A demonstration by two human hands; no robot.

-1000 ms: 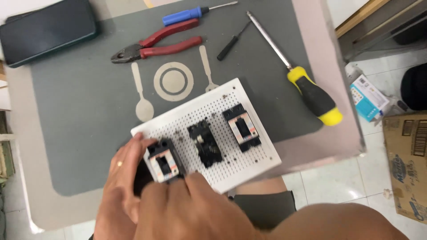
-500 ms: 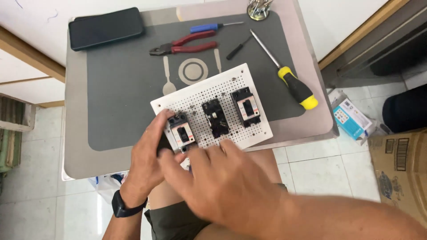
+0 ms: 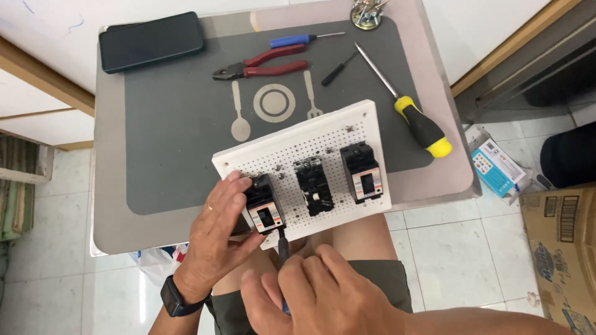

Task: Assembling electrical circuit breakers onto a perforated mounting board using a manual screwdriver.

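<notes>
Compared with the picture of half a second before, the right hand (image 3: 323, 291) has drawn back toward the body and no longer covers the near edge of the white perforated board (image 3: 292, 146), while the left hand (image 3: 217, 232) stays at the board's left end; the view has also tipped so that more of the bench's far side shows. The left hand lies with fingers spread loosely, thumb and forefinger against the left-hand black breaker (image 3: 264, 203), steadying it on the board. The right hand is curled tight around a small screwdriver (image 3: 282, 247), whose dark shaft points up to the lower edge of that breaker; its tip seems to touch there, though I cannot tell for sure. The board sits at the near edge of the bench (image 3: 108, 186), on a grey mat (image 3: 167, 130) printed with a plate, spoon and fork, and overhangs the person's lap. Three black breakers stand on the board in a row: left, middle breaker (image 3: 313, 186) and right breaker (image 3: 361, 172). Farther back lie one pair of red-handled pliers (image 3: 264, 67), one dark phone (image 3: 151, 41) and three more screwdrivers: blue (image 3: 298, 41), small black (image 3: 338, 69), and a long one with a yellow-and-black handle (image 3: 410, 111). A tiled floor (image 3: 447, 260) lies below, with a cardboard box (image 3: 562, 248) at the right
</notes>
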